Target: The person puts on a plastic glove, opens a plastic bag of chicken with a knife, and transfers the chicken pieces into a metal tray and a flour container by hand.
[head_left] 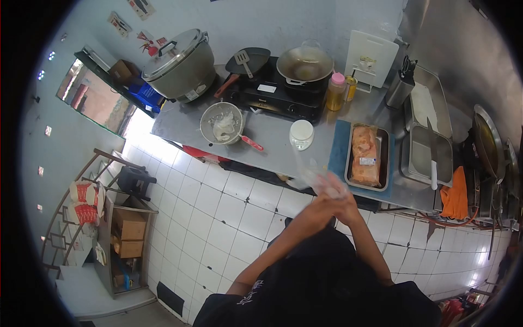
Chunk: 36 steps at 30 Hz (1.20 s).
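Note:
Both of my hands meet in front of my body, just off the counter's front edge. My left hand (318, 212) and my right hand (346, 209) are closed together around a clear plastic bag (311, 175), whose loose end stretches toward the counter. Something pinkish shows through the plastic near my fingers; I cannot make out what it is. Beyond the bag stands a small white kitchen scale (302, 135). Right of the hands, a large block of orange-pink meat (365, 150) with a label lies in a metal tray (384, 182) on a blue cloth (339, 143).
A sieve (222, 124) with a red handle sits left on the steel counter (267, 152). Behind are a rice cooker (185, 65), a gas stove (272, 101), a wok (305, 64) and an oil bottle (335, 92). Metal pans (430, 150) with a knife stand right.

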Motion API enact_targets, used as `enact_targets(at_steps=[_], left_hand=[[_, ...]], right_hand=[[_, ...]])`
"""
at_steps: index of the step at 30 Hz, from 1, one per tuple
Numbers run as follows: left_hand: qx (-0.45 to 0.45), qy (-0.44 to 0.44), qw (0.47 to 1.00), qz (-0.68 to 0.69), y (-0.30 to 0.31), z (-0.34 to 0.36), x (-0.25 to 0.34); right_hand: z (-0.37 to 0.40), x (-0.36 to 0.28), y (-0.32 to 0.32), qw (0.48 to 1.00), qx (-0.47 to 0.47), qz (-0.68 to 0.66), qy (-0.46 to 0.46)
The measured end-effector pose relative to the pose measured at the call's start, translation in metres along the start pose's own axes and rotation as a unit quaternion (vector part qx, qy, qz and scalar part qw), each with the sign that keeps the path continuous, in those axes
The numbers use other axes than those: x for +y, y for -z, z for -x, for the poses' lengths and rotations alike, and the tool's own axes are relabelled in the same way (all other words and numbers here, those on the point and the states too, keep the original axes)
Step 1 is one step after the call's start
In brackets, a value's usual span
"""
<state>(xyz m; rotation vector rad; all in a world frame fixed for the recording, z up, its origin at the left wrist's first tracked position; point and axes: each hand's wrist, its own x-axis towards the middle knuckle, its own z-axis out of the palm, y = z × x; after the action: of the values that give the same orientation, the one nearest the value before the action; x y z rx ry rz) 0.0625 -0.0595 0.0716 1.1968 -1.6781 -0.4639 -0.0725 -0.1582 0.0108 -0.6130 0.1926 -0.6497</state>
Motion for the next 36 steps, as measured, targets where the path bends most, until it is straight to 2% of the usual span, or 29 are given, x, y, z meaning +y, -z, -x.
enact_targets(at_steps=[1,2,3,5,6,8,9,11,14,16,18,19,21,22,24,25,27,29,32,35,36], left_hand=[[-0.002,-0.002,1.0,0.016,-0.004,-0.001,0.007],[-0.003,-0.004,0.999,0.033,-0.008,-0.002,0.017],[-0.004,-0.006,0.999,0.05,-0.01,-0.003,0.023],[0.09,-0.032,0.995,-0.032,-0.008,-0.002,0.022],[0.134,-0.046,0.987,-0.072,-0.007,-0.004,0.019],[0.147,-0.004,0.985,-0.088,-0.007,-0.004,0.005],[0.156,0.016,0.983,-0.097,-0.007,-0.005,-0.002],[0.13,-0.014,0.988,-0.08,-0.008,-0.004,-0.009],[0.08,-0.058,0.994,-0.038,-0.009,-0.007,-0.004],[0.059,-0.079,0.995,-0.022,-0.011,-0.01,-0.004],[0.057,-0.088,0.994,-0.024,-0.013,-0.012,-0.008],[0.052,-0.087,0.995,-0.02,-0.014,-0.014,-0.008],[0.042,-0.082,0.996,-0.012,-0.015,-0.016,-0.006],[0.04,-0.078,0.996,0.001,-0.017,-0.016,-0.006],[0.035,-0.071,0.997,0.028,-0.021,-0.015,-0.007],[0.025,-0.072,0.996,0.041,-0.022,-0.015,-0.007],[0.006,-0.075,0.995,0.067,-0.024,-0.016,-0.007],[0.009,-0.081,0.994,0.069,-0.025,-0.017,-0.004],[-0.001,-0.098,0.992,0.073,-0.024,-0.021,0.0],[-0.013,-0.103,0.99,0.1,-0.028,-0.018,0.0],[-0.016,-0.101,0.988,0.112,-0.029,-0.018,0.001]], right_hand=[[-0.004,-0.004,-0.002,0.998,-0.006,-0.059,0.002],[-0.01,-0.003,-0.006,0.993,-0.016,0.069,0.091],[-0.014,-0.009,-0.02,0.994,0.026,0.079,0.066],[-0.019,-0.032,-0.054,0.988,0.112,0.102,0.023],[-0.021,-0.031,-0.05,0.995,0.064,0.066,0.038],[-0.02,-0.023,-0.039,0.997,-0.03,-0.007,0.066],[-0.02,-0.025,-0.041,0.997,-0.043,-0.003,0.067],[-0.025,-0.031,-0.044,0.995,-0.072,0.008,0.067],[-0.035,-0.018,-0.014,0.982,0.043,-0.026,0.181],[-0.039,-0.013,0.015,0.96,-0.068,-0.16,0.219],[-0.037,-0.009,0.029,0.964,0.037,-0.051,0.26],[-0.037,-0.006,0.031,0.934,0.195,0.126,0.27],[-0.032,-0.005,0.035,0.88,0.321,0.242,0.254],[-0.029,-0.005,0.037,0.904,0.297,0.188,0.243],[-0.028,-0.01,0.042,0.949,0.171,0.059,0.258],[-0.028,-0.014,0.044,0.958,0.068,-0.015,0.279],[-0.028,-0.02,0.043,0.957,0.012,-0.056,0.283],[-0.026,-0.033,0.014,0.961,0.108,0.007,0.253],[-0.021,-0.049,-0.038,0.964,0.116,0.1,0.219],[-0.025,-0.052,-0.022,0.972,0.013,0.144,0.182],[-0.027,-0.054,-0.028,0.97,0.05,0.147,0.188]])
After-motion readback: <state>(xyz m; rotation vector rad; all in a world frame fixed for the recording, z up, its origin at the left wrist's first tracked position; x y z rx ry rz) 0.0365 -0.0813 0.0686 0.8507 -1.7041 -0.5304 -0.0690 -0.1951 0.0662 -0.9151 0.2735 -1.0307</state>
